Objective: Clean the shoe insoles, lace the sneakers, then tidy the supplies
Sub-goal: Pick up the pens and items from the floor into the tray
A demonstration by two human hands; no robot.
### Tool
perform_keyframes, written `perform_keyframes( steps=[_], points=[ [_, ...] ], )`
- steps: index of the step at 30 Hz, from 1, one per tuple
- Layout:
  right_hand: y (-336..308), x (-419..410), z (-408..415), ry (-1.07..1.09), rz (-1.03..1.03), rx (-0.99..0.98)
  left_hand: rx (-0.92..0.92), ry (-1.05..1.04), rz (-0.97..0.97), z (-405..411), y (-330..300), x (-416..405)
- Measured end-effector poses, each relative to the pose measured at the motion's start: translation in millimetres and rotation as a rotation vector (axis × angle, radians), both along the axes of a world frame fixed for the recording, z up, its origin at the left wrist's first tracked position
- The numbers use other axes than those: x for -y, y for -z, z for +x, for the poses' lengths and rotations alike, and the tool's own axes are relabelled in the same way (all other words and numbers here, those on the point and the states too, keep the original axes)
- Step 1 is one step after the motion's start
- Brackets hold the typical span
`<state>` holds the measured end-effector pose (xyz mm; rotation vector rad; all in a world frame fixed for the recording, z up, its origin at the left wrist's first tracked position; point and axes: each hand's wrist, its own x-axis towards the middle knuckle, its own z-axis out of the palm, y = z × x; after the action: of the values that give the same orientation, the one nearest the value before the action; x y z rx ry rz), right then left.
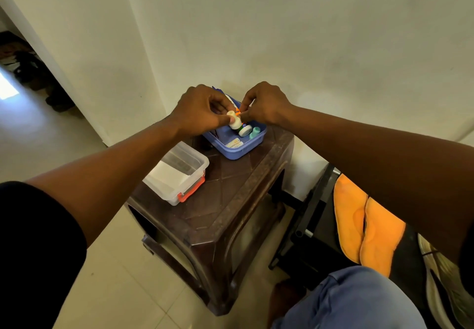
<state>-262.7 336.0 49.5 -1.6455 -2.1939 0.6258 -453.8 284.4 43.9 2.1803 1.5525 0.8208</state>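
Both my hands meet over a blue plastic tray (252, 146) at the far end of a brown plastic stool (230, 200). My left hand (202, 109) pinches the cap end of a small white bottle (235, 123), held tilted above the tray. My right hand (266, 104) has its fingers curled at the same bottle's upper part, where a bit of orange shows. In the tray lie a green-capped container (245, 131), a small teal bottle (254, 133) and a flat packet (234, 144). Two orange insoles (369, 228) lie on a black rack at the right, beside a sneaker (446, 285).
A clear plastic box with a red latch (179, 175) stands on the stool's left side. The wall is close behind the stool. A doorway opens at far left. My knee in blue fabric (348, 303) is at the bottom right. Tiled floor surrounds the stool.
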Motion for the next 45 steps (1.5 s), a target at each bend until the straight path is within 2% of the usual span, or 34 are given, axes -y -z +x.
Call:
perform_keyframes(
  steps=[7, 13, 21, 31, 35, 38, 41, 45],
  points=[
    [0, 5, 2, -0.007, 0.031, 0.033, -0.447, -0.155, 0.123, -5, 11, -13],
    [-14, 10, 11, -0.070, 0.050, 0.169, -0.519, -0.208, 0.185, -3, 22, -18],
    [-30, 22, 9, -0.210, 0.033, 0.394, -0.483, -0.239, 0.162, -4, 22, -14],
    [-34, 34, -9, -0.268, 0.154, 0.550, -0.127, -0.223, 0.125, -13, 22, -3],
    [-49, 33, -10, -0.222, 0.180, 0.441, -0.007, -0.123, 0.146, -7, 19, 4],
    [-55, 31, -13, -0.167, 0.165, 0.292, 0.066, -0.021, 0.084, 1, 14, 8],
    [-51, 28, -17, -0.092, 0.157, 0.138, 0.082, -0.031, 0.044, 5, 11, 6],
    [-42, 25, -14, 0.010, 0.034, -0.100, 0.138, -0.067, 0.014, 2, 9, 4]
  ],
)
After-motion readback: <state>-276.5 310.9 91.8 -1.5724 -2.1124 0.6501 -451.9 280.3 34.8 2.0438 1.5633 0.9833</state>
